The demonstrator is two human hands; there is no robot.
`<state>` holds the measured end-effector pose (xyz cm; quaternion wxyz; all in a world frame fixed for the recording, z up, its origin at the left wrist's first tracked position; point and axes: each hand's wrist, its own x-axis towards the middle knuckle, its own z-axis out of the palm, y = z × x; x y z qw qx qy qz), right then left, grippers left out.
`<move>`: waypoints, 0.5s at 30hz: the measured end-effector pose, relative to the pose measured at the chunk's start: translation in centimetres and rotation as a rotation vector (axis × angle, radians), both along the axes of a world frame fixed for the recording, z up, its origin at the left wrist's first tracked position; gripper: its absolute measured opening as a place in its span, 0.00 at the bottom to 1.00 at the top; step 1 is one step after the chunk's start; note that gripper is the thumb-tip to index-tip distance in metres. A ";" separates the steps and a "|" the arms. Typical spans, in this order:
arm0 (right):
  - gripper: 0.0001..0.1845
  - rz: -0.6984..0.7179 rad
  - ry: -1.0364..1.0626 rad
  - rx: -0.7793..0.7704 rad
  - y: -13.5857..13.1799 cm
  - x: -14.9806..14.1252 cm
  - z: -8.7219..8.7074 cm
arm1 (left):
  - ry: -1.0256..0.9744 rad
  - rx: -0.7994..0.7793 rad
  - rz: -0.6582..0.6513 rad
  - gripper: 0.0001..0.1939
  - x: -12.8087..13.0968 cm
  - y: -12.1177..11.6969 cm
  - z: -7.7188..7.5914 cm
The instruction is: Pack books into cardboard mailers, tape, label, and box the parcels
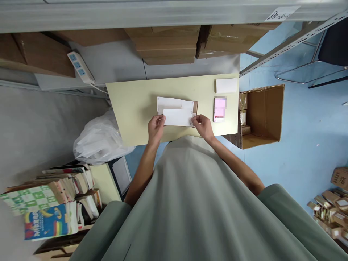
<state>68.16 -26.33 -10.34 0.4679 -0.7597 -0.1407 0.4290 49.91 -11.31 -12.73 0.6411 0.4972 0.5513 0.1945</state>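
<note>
On the pale yellow table (pixel 133 105), in the head view, a white rectangular slip of paper (pixel 178 117) lies between my hands. My left hand (pixel 156 127) is closed in a pinch on its left edge. At the slip's right end the fingers of my right hand (pixel 203 127) are pinched together on the corner. Beneath the slip is a larger white sheet or flap (pixel 171 103), with a brown cardboard piece (pixel 195 107) showing at its right side. Whether these lower layers are joined, I cannot tell.
Right of my hands lie a phone with a pink screen (pixel 220 109) and a white stack (pixel 226 86). An open cardboard box (pixel 265 116) stands beyond the table's right edge. A white plastic bag (pixel 99 139) bulges at the left. Boxes (pixel 168 43) and a power strip (pixel 80 67) sit behind.
</note>
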 end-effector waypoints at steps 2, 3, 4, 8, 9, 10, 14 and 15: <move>0.22 0.003 -0.007 -0.027 0.6 0.1 -0.6 | 0.041 0.037 0.006 0.24 0.5 0.7 -0.8; 0.23 0.007 -0.015 -0.038 0.9 0.1 -0.8 | 0.057 0.055 0.001 0.23 0.8 1.1 -1.2; 0.25 0.009 -0.027 -0.050 1.1 0.2 -1.0 | 0.073 0.078 -0.009 0.21 1.2 1.4 -1.5; 0.27 0.036 -0.095 -0.131 1.9 0.1 -1.6 | 0.179 0.218 -0.060 0.13 2.1 2.4 -2.4; 0.26 0.049 -0.120 -0.159 2.1 0.1 -1.8 | 0.214 0.245 -0.070 0.11 2.2 2.6 -2.6; 0.25 0.067 -0.151 -0.187 2.1 0.1 -1.9 | 0.246 0.264 -0.080 0.10 2.2 2.7 -2.9; 0.18 0.146 -0.280 -0.294 2.3 0.0 -2.5 | 0.297 0.276 -0.110 0.06 2.2 2.7 -4.1; 0.16 0.166 -0.302 -0.321 2.4 -0.1 -2.6 | 0.295 0.281 -0.112 0.06 2.1 2.6 -4.4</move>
